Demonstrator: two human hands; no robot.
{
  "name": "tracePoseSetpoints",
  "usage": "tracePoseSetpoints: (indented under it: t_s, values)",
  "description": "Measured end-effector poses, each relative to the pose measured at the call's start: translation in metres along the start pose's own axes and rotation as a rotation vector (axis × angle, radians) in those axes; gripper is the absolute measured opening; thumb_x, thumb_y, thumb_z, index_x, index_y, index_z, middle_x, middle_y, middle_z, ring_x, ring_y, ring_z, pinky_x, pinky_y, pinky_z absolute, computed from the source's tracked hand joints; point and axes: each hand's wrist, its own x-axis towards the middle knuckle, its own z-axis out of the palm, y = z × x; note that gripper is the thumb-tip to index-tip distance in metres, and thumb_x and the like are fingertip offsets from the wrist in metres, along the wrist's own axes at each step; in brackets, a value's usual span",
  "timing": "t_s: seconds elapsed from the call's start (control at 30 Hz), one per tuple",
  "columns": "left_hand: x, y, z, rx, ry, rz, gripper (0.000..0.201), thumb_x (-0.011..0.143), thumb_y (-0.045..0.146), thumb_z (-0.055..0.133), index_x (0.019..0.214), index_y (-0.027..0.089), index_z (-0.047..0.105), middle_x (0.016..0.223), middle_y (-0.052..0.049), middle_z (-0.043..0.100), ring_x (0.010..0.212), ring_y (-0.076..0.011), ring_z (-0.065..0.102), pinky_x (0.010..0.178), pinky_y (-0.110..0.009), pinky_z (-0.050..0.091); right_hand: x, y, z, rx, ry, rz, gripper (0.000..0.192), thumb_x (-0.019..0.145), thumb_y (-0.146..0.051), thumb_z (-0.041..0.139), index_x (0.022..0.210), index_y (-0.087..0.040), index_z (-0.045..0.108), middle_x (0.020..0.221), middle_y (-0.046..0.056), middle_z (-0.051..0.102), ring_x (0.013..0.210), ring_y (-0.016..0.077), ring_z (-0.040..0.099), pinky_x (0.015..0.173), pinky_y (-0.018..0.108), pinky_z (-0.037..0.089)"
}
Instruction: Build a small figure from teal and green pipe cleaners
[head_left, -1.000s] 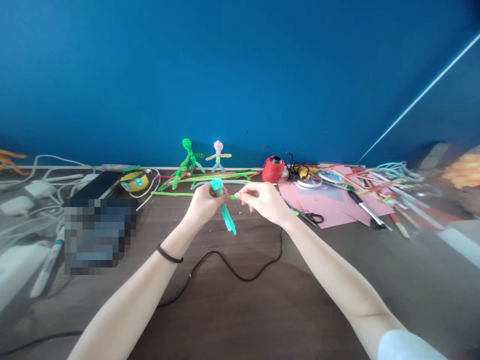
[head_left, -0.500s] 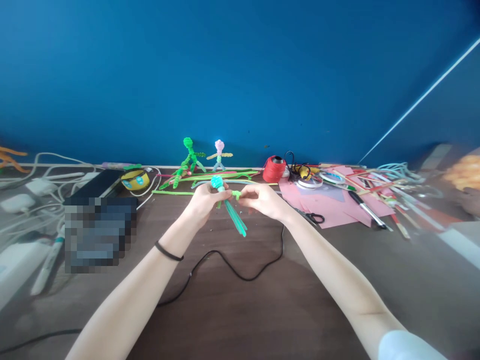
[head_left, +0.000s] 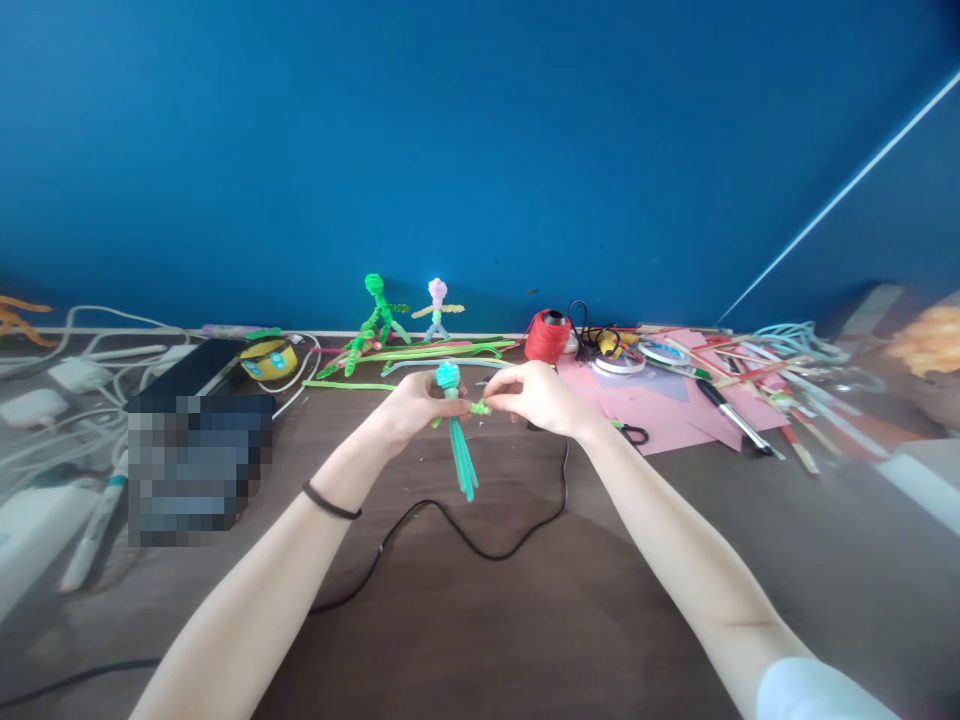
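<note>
Above the brown table, my left hand (head_left: 416, 408) is closed round the neck of a pipe cleaner figure (head_left: 448, 376) with a teal coiled head. Several straight teal pipe cleaners (head_left: 463, 460) hang down from it, below my fingers. A coiled light green pipe cleaner arm (head_left: 480, 407) sticks out on the figure's right side. My right hand (head_left: 529, 395) pinches the outer end of that arm between thumb and fingertips. A bit of light green also shows at the left, under my left fingers; the rest is hidden by the hand.
Against the blue wall lean a green figure (head_left: 377, 300) and a pink-headed figure (head_left: 438, 300). Loose green pipe cleaners (head_left: 442, 352) lie before them. A red thread cone (head_left: 547, 337), pink paper (head_left: 675, 420) and scissors (head_left: 634, 434) are on the right; cables and chargers (head_left: 82, 375) on the left.
The figure has come slightly down and right, and its teal strands hang more upright. The light green arm now looks coiled at its end. My right hand has shifted a little.
</note>
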Motion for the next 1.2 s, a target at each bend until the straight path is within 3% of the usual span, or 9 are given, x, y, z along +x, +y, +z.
tracePoseSetpoints:
  t_s: [0.4,0.57,0.77,0.97,1.2]
  values:
    - [-0.001,-0.001,0.012,0.030,0.158,0.066,0.017,0.055,0.021,0.067,0.064,0.015,0.054,0.058,0.001,0.059,0.060,-0.0144,0.057,0.063,-0.028,0.044,-0.003,-0.009,0.010,-0.108,0.163,-0.072,0.007,0.073,-0.018,0.058,0.069,-0.014,0.062,0.065,0.001,0.060,0.052,0.0088,0.051,0.055,0.024,0.040]
    - [0.000,-0.004,0.012,0.023,0.264,0.081,0.014,0.056,0.021,0.064,0.063,0.015,0.054,0.058,0.002,0.057,0.059,-0.0130,0.055,0.060,-0.026,0.042,-0.003,-0.010,0.014,0.067,0.111,-0.001,0.010,0.075,-0.022,0.056,0.072,-0.013,0.061,0.060,0.001,0.060,0.045,0.0084,0.052,0.045,0.021,0.041]
    - [0.001,-0.005,0.012,-0.016,0.378,0.066,0.014,0.057,0.022,0.064,0.065,0.016,0.054,0.057,0.002,0.058,0.055,-0.0122,0.054,0.055,-0.025,0.040,0.001,-0.004,0.017,0.342,0.017,0.051,0.016,0.076,-0.016,0.052,0.092,-0.015,0.053,0.069,0.001,0.061,0.046,0.0091,0.058,0.043,0.021,0.047]
    - [0.003,-0.004,0.012,-0.156,0.332,0.030,0.022,0.054,0.025,0.069,0.066,0.016,0.053,0.056,0.002,0.058,0.052,-0.0110,0.052,0.054,-0.025,0.040,0.005,0.004,0.022,0.446,-0.019,0.046,0.025,0.075,-0.016,0.055,0.092,-0.021,0.037,0.061,-0.007,0.057,0.042,0.0091,0.056,0.039,0.018,0.041]
    - [0.004,-0.004,0.008,-0.265,0.236,0.021,0.026,0.052,0.024,0.072,0.068,0.015,0.054,0.058,0.003,0.056,0.059,-0.0119,0.056,0.060,-0.025,0.042,0.008,0.010,0.018,0.374,-0.031,0.060,0.019,0.072,-0.020,0.060,0.086,-0.017,0.047,0.059,-0.005,0.057,0.044,0.0087,0.055,0.041,0.019,0.041]
